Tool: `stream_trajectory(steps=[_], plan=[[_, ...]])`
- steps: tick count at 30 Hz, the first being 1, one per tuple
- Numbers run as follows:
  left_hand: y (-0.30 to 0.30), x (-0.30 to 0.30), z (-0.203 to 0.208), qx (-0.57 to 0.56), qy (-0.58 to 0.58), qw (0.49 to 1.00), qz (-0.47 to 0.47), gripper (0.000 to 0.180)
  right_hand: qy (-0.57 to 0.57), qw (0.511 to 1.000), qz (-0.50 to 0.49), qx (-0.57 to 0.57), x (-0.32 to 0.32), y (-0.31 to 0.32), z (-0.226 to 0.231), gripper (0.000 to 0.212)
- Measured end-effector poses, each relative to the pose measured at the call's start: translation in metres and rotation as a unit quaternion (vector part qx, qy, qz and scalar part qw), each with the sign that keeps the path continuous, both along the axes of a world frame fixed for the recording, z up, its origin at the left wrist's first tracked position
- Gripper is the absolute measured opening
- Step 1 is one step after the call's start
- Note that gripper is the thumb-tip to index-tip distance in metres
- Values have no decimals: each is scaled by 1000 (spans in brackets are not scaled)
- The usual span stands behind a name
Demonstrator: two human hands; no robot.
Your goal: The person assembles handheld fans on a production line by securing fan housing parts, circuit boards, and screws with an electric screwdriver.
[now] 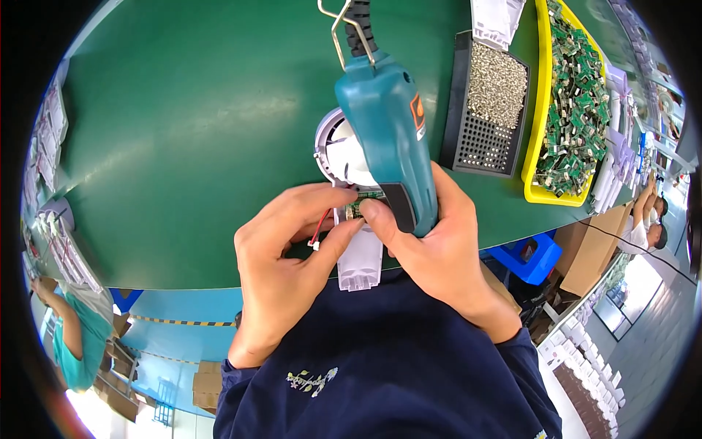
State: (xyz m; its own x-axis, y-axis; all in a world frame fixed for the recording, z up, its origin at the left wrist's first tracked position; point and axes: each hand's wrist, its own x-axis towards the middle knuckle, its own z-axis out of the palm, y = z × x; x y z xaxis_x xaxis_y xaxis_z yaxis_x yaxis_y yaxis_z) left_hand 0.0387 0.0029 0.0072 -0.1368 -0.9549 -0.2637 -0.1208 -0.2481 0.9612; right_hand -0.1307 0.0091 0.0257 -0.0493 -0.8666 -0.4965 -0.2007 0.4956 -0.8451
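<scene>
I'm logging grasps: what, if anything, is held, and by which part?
A white round-headed plastic housing, held at its middle, where the green circuit board sits, by left grip and right grip.

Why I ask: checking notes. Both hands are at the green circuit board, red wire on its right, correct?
No: the head view shows the red wire left of the green circuit board. Left hand and right hand are at it.

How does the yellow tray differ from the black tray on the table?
The yellow tray is larger; the black tray is smaller. The yellow tray holds green circuit boards; the black tray holds small metal pieces. Both sit on the green table.
</scene>
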Motion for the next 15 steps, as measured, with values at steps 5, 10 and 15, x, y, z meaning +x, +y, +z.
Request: stream_trajectory(steps=[5,10,15], plan=[[4,2,1,14,-11,1000,6,27,27,999,27,-24,-1,-1,-1,29],[-3,3,-2,-53,-34,997,-32,29,43,998,14,-36,-1,-2,-6,25],[-8,0,3,-30,-42,998,-48,26,21,999,8,-38,-3,-5,-4,25]])
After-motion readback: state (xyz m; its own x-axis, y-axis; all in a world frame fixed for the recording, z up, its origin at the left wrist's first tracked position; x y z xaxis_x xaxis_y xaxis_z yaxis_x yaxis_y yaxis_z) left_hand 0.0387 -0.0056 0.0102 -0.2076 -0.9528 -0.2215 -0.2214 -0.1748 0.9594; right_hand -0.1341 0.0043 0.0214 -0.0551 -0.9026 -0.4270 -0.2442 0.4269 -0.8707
